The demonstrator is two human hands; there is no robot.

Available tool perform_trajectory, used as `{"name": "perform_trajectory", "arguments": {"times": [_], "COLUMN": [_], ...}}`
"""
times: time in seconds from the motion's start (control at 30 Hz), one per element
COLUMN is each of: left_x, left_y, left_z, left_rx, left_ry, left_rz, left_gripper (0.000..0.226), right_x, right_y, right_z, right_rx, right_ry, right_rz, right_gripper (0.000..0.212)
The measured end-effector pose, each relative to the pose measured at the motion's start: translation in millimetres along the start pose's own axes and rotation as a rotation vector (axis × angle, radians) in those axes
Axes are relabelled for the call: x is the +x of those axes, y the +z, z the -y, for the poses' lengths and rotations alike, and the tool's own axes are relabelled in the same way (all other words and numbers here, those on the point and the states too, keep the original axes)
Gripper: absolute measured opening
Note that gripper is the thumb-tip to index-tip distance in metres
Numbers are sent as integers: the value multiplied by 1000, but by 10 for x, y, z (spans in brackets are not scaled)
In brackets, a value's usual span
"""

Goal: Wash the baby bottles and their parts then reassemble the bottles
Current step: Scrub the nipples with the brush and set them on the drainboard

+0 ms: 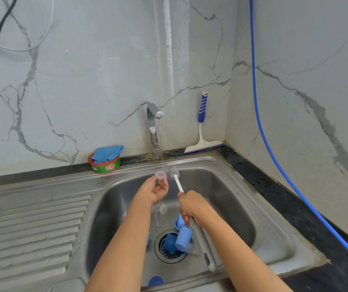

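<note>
Head view, left fingers (165,187) pinching clear teat (161,175) under water (160,144), right fingers (184,214) gripping bottle brush (173,171)

Arms outstretched; left hand (155,191) around teat (161,175), right hand (192,205) around brush (176,179)

A person's left hand (155,191) holds a clear bottle part (161,175) under a thin stream from the tap (153,123) at the far edge of a steel sink (232,197). The right hand (192,205) grips a bottle brush (173,171), its bristle head just right of the part. Blue caps (182,239) lie at the drain (170,258) below. A soap tub (105,166) topped with a blue cloth (107,153) sits left of the tap, and a squeegee (202,127) leans on the wall to its right.
</note>
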State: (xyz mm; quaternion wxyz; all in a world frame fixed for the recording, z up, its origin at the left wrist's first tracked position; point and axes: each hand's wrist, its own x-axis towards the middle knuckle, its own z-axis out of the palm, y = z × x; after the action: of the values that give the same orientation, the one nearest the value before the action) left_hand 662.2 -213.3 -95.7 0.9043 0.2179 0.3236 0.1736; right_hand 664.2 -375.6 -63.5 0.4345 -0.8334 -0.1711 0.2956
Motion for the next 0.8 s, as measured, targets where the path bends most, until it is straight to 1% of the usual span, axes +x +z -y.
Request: {"name": "perform_trajectory", "arguments": {"times": [0.07, 0.13, 0.23, 0.3, 0.43, 0.57, 0.67, 0.73, 0.8], "left_x": [-21, -36, -7, 2, -17, -175, -337, -441, -549], "left_y": [33, 80, 113, 85, -38, -180, -331, -465, -604], "left_z": [7, 12, 30, 34, -36, -243, -461, -604, -740], "left_rx": [91, 215, 396, 562, 829, 940, 984, 1036, 1094], "left_ry": [4, 77, 289, 417, 601, 751, 853, 888, 875], "left_rz": [-6, -30, -93, -140, -158, -166, -167, -171, -199], "left_gripper": [7, 6, 14, 15, 15, 16, 15, 18, 20], "right_x": [-8, -19, -19, -16, -45, -127, -182, -212, -228], "right_y": [-10, -25, -19, -16, 3, 95, 210, 256, 294], "right_z": [4, 10, 14, 7, 18, 46, 43, 47, 55], "right_rx": [2, 4, -46, -47, -94, -75, -114, -160, -172], "right_ry": [-5, -12, -38, -25, -21, 18, -17, -59, -74], "right_rz": [-5, -7, 16, 10, 50, 104, 131, 131, 131], "right_gripper": [27, 27, 28, 28, 27, 24, 29, 33, 34]}}
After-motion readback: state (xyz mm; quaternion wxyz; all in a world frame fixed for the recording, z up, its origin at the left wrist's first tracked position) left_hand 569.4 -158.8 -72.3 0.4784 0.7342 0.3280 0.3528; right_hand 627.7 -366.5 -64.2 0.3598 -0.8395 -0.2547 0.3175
